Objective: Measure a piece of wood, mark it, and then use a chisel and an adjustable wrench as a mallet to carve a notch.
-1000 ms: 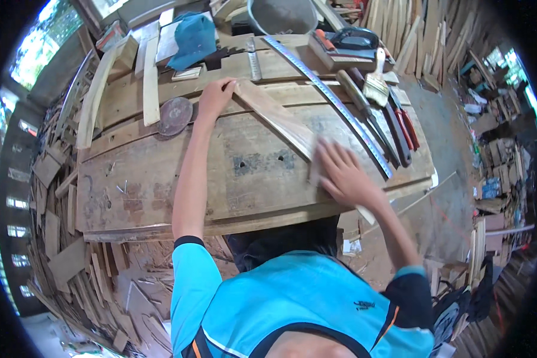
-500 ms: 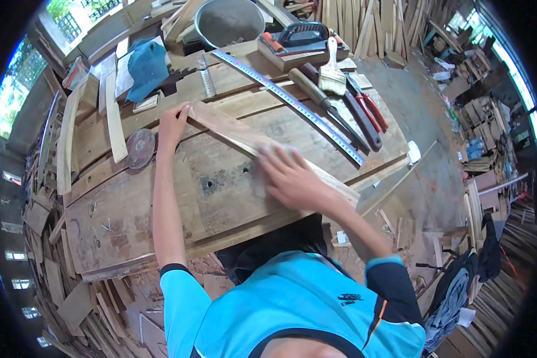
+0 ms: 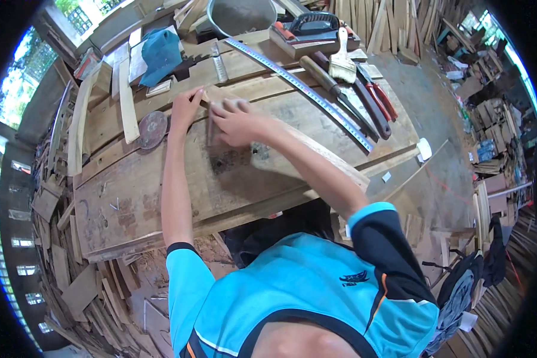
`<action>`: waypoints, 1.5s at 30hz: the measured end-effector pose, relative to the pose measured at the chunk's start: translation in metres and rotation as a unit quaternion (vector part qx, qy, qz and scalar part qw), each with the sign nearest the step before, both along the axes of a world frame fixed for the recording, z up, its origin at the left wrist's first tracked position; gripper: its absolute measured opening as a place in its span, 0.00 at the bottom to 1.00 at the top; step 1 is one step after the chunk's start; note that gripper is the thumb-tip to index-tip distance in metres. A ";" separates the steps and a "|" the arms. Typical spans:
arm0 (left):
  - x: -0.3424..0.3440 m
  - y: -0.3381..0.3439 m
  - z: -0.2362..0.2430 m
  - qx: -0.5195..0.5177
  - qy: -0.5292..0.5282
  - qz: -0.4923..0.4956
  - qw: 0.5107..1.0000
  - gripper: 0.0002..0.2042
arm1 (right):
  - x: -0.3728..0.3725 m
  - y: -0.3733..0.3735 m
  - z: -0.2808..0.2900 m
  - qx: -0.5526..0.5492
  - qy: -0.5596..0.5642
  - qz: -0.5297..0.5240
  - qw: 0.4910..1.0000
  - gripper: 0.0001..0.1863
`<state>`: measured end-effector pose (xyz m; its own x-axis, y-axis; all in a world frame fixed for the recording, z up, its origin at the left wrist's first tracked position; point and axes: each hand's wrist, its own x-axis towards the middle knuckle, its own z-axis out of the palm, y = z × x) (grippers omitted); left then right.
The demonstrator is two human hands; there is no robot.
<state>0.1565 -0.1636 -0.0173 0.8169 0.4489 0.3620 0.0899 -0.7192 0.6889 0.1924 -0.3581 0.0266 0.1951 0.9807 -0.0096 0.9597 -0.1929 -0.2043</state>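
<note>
My left hand (image 3: 187,104) grips the upper end of a pale wooden strip (image 3: 334,164), which lies diagonally on the workbench (image 3: 119,227). My right hand (image 3: 237,125) is over that same end, close to my left, its fingers bent and slightly blurred over something greyish that I cannot make out. Right of the strip lie a metal ruler (image 3: 298,88), a wooden-handled tool (image 3: 322,76), a paintbrush (image 3: 343,65) and red-handled pliers (image 3: 385,101). A round brownish disc (image 3: 153,130) is beside my left wrist.
Behind are a bucket (image 3: 241,17), a sanding tool with a black handle (image 3: 316,25), a teal cloth (image 3: 161,53) and a small tube (image 3: 219,65). Pale boards (image 3: 127,101) lie at left. Wood piles (image 3: 77,286) surround the bench, and a backpack (image 3: 459,292) sits at right.
My right hand has moved up and left along the strip, from its lower part to the upper end. My left hand stays gripping that end. The view has also shifted.
</note>
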 end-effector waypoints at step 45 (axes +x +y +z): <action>-0.011 0.015 0.000 -0.013 0.026 -0.031 0.999 0.13 | -0.032 -0.141 -0.020 0.084 -0.020 -0.133 0.987 0.29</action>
<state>0.1453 -0.1482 -0.0171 0.8603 0.4062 0.3081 0.0819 -0.7066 0.7029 0.1605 -0.4995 0.0063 0.4435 0.8816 0.1615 0.8872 -0.4063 -0.2185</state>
